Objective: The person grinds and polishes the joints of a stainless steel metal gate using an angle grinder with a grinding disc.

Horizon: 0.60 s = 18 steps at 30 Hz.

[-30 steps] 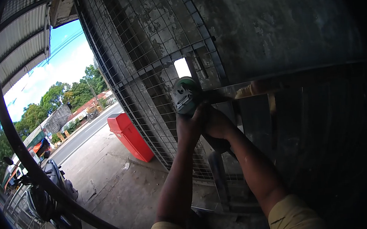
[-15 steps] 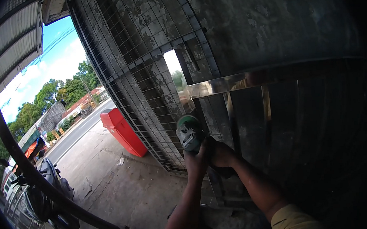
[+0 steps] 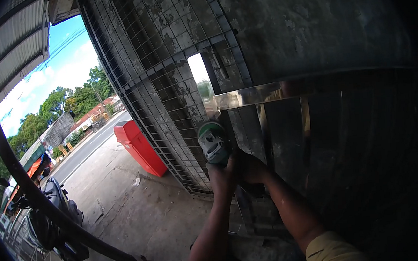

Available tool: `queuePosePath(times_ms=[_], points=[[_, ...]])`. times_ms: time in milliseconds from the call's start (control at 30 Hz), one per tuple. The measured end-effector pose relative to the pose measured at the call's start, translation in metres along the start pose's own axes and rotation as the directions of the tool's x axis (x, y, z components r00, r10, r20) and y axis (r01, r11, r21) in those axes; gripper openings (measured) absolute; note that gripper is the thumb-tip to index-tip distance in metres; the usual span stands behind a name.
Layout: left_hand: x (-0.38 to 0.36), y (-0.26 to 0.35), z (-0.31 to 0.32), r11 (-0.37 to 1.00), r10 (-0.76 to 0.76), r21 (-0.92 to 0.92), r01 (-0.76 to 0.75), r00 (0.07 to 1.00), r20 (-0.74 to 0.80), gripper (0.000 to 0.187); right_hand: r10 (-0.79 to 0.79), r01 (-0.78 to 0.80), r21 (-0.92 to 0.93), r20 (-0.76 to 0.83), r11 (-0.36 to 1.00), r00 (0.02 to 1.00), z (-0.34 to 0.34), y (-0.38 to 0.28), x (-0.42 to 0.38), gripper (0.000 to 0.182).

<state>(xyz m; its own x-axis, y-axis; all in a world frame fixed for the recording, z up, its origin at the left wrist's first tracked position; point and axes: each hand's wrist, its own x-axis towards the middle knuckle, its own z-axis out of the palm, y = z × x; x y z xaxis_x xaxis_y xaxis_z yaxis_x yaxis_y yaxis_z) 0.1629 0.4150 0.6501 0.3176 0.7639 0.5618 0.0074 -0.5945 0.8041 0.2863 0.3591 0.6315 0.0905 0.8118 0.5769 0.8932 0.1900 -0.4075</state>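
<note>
Power tool (image 3: 215, 144) up slightly from half a second ago, just below the rail joint

Against the frame a second back, the tool has dropped: it then covered the corner where the shiny post (image 3: 200, 80) meets the polished rail (image 3: 255, 95), and that corner now shows. The work in hand, as I judge it, has thus shifted from the joint to the stretch of post beneath. Whether the tool's green-edged disc touches the metal, I cannot tell.

Both hands are close together, clamped on the tool: the left hand (image 3: 222, 175) just behind its grey head, the right hand (image 3: 251, 168) around the dark body. Wire mesh (image 3: 165, 65) stands behind the post; a red bin (image 3: 140, 147) sits off to the left.
</note>
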Motion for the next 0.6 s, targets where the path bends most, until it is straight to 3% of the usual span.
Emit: queuePosePath(times_ms=[133,233,333,433,533,600], points=[[0.011,-0.001,0.0,0.996,-0.052,0.065,0.053,0.999,-0.012,0.07,0.135,-0.147,0.072,0.153,0.986,0.979,-0.028,-0.022,0.01,0.067],[0.016,-0.01,0.004,0.997,-0.023,0.079,0.023,1.0,0.004,0.074,0.062,-0.067,0.139,0.037,0.988,0.997,-0.02,-0.012,0.01,0.066],[0.014,-0.009,0.004,0.995,-0.013,0.094,0.013,1.0,-0.005,0.077,0.049,-0.048,0.019,-0.006,0.999,0.999,-0.003,0.0,0.006,0.066],[0.018,0.004,0.0,0.996,-0.004,0.086,0.005,1.0,-0.01,0.078,0.03,-0.038,0.14,0.061,0.989,0.998,-0.017,-0.007,0.016,0.067],[0.015,0.003,-0.004,0.996,-0.028,0.091,0.026,0.999,0.024,0.079,0.098,-0.117,0.131,0.142,0.984,0.985,-0.027,-0.019,0.018,0.066],[0.014,0.001,-0.004,0.992,-0.033,0.121,0.031,0.999,0.014,0.079,0.098,-0.105,0.149,0.051,0.983,0.994,-0.016,-0.017,0.005,0.062]])
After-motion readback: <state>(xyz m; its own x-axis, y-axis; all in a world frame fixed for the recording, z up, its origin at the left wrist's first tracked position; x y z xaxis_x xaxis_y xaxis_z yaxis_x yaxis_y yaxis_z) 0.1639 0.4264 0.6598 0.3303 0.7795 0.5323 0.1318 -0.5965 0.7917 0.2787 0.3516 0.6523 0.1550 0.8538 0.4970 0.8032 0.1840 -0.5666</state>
